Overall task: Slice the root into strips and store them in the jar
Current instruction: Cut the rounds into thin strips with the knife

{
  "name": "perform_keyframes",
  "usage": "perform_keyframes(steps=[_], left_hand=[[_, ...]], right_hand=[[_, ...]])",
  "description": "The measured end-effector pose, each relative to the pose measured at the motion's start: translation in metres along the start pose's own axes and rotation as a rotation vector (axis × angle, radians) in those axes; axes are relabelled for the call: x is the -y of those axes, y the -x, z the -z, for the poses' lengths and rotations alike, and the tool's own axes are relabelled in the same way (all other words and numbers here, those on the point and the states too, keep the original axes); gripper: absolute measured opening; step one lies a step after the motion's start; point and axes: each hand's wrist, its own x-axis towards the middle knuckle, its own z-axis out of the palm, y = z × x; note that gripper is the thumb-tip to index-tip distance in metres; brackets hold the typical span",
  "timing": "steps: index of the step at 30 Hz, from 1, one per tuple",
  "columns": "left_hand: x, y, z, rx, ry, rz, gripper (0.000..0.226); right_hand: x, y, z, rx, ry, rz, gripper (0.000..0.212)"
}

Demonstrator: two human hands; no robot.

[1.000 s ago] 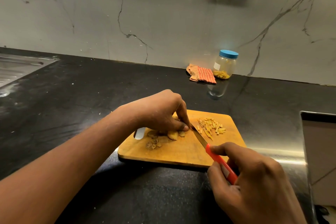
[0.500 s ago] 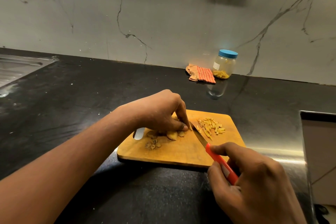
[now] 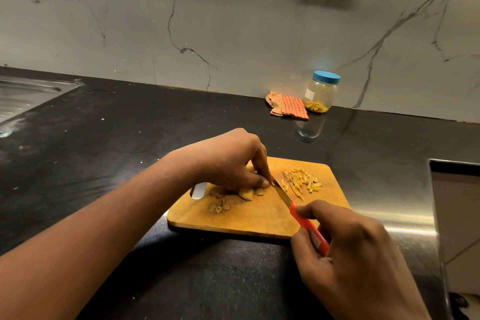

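While the left hand pinches the root on the board, the right hand grips the knife.

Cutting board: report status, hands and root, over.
Left hand holds root on cutting board; right hand grips knife, blade at left fingertips. Cut strips piled right of blade. Jar at the wall, lid on, cloth beside it.

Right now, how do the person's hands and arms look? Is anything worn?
Nothing worn shows. The left hand and right hand have no gloves and no rings that show. The left forearm is bare, without sleeve, watch or bracelet. Little of the right arm is in view.
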Motion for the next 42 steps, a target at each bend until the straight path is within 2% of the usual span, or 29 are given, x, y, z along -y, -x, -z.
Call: perform_keyframes(steps=[6, 11, 15, 20, 23, 26, 31, 42], left_hand=[[-0.001, 0.0, 0.0, -0.001, -0.001, 0.003, 0.022], [0.002, 0.0, 0.001, -0.014, 0.037, 0.013, 0.018], [0.006, 0.002, 0.006, -0.042, 0.082, 0.024, 0.015], [0.009, 0.004, 0.013, -0.074, 0.055, 0.038, 0.016], [0.01, 0.007, 0.016, -0.08, 0.052, 0.041, 0.016], [0.01, 0.01, 0.02, -0.044, 0.063, 0.054, 0.017], [0.009, 0.01, 0.019, 0.061, 0.039, 0.075, 0.018], [0.002, 0.004, 0.009, 0.014, 0.071, 0.058, 0.022]], right_hand=[[-0.001, -0.002, 0.004, 0.075, 0.026, 0.035, 0.032], [-0.002, 0.007, 0.022, 0.041, -0.017, 0.075, 0.023], [-0.003, 0.009, 0.021, 0.01, -0.088, 0.055, 0.023], [-0.003, 0.009, 0.011, 0.008, -0.091, 0.047, 0.027], [-0.008, 0.011, 0.011, -0.014, -0.066, 0.023, 0.023], [-0.014, 0.011, 0.014, -0.042, -0.066, -0.018, 0.021], [-0.009, 0.008, 0.01, -0.022, -0.121, 0.059, 0.023], [-0.008, 0.01, -0.005, -0.168, -0.247, 0.073, 0.026]])
